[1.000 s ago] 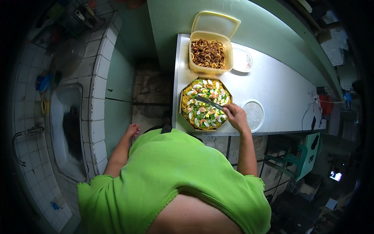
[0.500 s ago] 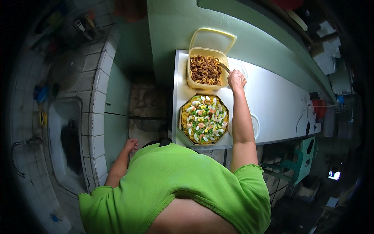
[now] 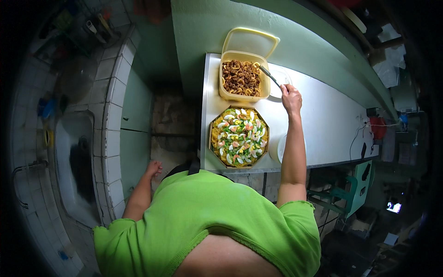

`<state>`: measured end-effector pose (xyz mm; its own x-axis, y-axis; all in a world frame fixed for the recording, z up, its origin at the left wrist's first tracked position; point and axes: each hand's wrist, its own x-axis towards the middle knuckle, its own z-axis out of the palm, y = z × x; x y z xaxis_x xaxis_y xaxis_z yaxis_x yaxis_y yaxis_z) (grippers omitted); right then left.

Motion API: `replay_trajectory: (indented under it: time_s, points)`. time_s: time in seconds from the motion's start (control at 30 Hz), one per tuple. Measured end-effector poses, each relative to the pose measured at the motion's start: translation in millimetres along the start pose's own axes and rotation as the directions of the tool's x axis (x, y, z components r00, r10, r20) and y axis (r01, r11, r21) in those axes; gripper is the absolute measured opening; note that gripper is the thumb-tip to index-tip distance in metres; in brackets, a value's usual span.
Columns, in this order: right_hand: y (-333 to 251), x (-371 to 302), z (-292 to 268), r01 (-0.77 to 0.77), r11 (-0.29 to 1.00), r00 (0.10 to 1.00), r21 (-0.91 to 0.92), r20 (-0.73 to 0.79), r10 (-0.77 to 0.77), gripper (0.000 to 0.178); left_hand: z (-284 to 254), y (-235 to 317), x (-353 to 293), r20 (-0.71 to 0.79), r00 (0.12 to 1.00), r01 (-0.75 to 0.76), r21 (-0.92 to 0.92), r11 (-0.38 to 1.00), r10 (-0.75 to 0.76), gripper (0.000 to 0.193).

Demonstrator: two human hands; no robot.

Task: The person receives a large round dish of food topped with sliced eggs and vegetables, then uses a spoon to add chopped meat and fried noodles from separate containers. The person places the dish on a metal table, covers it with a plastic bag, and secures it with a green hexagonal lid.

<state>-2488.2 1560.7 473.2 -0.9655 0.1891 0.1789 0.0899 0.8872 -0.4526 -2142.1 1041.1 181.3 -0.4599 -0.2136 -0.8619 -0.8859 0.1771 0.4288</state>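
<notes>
My right hand (image 3: pixel 291 98) grips a slim dark utensil (image 3: pixel 270 76), whose kind I cannot make out. Its tip, with a pale ring-shaped piece at it, is over the right side of a yellow plastic container (image 3: pixel 244 98). Inside the container lies a heap of brown chopped food with pale rings (image 3: pixel 241 78), and its hinged-back lid (image 3: pixel 249 42) leans against the wall. Nearer to me sits an octagonal tray of yellow noodles (image 3: pixel 213 147) topped with egg slices, shrimp and green onion. My left hand (image 3: pixel 156 168) hangs low by my side, fingers curled, holding nothing visible.
The pale tabletop (image 3: pixel 330 120) reaches right, with a dark cable (image 3: pixel 354 141) and a red object (image 3: pixel 378 128) at its far end. A round white tub (image 3: pixel 278 150) is partly behind my right forearm. A tiled counter with a sink (image 3: pixel 74 157) stands left, a green chair (image 3: pixel 353 189) right.
My right hand has moved right, drawing the utensil outward so more of it shows. Its tip now carries or touches a pale ring above the food. My left hand has hardly moved.
</notes>
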Motion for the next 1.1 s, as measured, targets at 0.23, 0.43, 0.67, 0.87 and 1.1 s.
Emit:
replay_trajectory:
  time_s: [0.23,0.43,0.67,0.87,1.1]
  points:
    - [88,-108,-60,0.133,0.987,0.989,0.092,0.044,-0.138,0.023,65,7,-33,-0.036,0.999,0.027,0.000,1.000,-0.027,0.029]
    - [140,-180,-67,0.147,0.989,0.980,0.033,0.129,-0.150,0.022,118,-36,-50,0.014,0.998,0.066,0.053,0.996,-0.067,0.031]
    - [156,-177,-64,0.187,0.982,0.972,0.035,0.137,-0.190,0.023,175,-51,-64,-0.027,1.000,-0.010,-0.045,0.999,0.008,0.030]
    - [160,-131,-80,0.259,0.942,0.953,0.213,0.101,-0.285,0.022,203,-64,-75,-0.077,0.988,-0.131,0.038,0.991,0.133,0.026]
    - [62,-2,-19,0.609,0.793,0.766,-0.011,0.268,-0.585,0.019,200,-58,-85,-0.086,0.996,-0.001,-0.051,0.999,-0.004,0.028]
